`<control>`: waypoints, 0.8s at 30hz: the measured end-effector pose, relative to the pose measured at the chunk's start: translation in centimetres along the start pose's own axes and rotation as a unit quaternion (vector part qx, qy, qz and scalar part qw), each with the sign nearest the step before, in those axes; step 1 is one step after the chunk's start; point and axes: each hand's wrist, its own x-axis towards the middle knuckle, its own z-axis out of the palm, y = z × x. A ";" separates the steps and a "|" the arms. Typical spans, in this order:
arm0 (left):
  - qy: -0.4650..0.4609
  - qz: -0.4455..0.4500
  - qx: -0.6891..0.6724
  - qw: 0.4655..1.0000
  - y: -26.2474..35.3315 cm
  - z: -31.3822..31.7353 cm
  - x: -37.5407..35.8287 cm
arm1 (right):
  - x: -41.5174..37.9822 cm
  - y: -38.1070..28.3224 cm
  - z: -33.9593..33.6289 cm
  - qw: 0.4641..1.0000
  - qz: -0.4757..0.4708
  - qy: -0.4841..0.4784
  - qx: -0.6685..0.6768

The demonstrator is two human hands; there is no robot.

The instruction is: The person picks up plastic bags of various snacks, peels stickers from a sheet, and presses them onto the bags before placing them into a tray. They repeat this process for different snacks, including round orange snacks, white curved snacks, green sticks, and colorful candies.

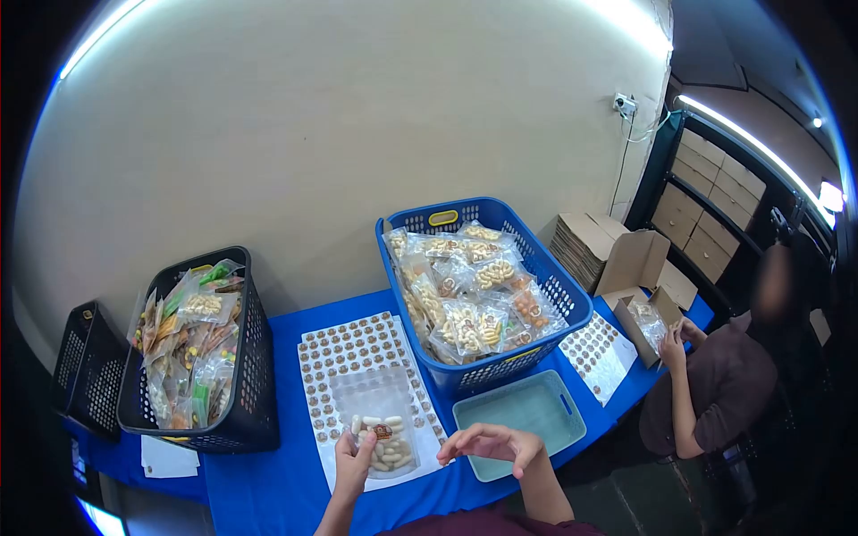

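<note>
My left hand [354,460] pinches the left edge of a clear plastic bag [386,447] holding pale oblong pieces, with a small brown round sticker on its front. The bag is over a white sheet of round brown stickers [322,366] on the blue cloth. To the right of the bag, my right hand [493,444] is raised with fingers apart and curved, holding nothing. Below that hand sits a pale green tray [559,415].
A blue basket [572,308] and a black basket [259,357] hold filled bags. An empty-looking black basket [89,366] stands far left. At right, a person [715,384] handles an open cardboard box [636,335] near stacked cardboard [576,250] and another sticker sheet [603,357].
</note>
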 end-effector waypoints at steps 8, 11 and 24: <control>0.056 -0.023 -0.054 0.997 -0.6 -2.4 -1.4 | 0.6 -0.1 1.2 0.998 0.052 0.000 0.039; 0.054 -0.007 -0.035 0.998 -1.1 -3.6 -2.4 | 1.3 0.8 -3.1 0.992 -0.007 -0.095 0.083; 0.026 0.000 0.008 1.000 -1.2 -8.3 -6.3 | 3.8 7.6 -5.5 0.979 -0.036 -0.162 0.121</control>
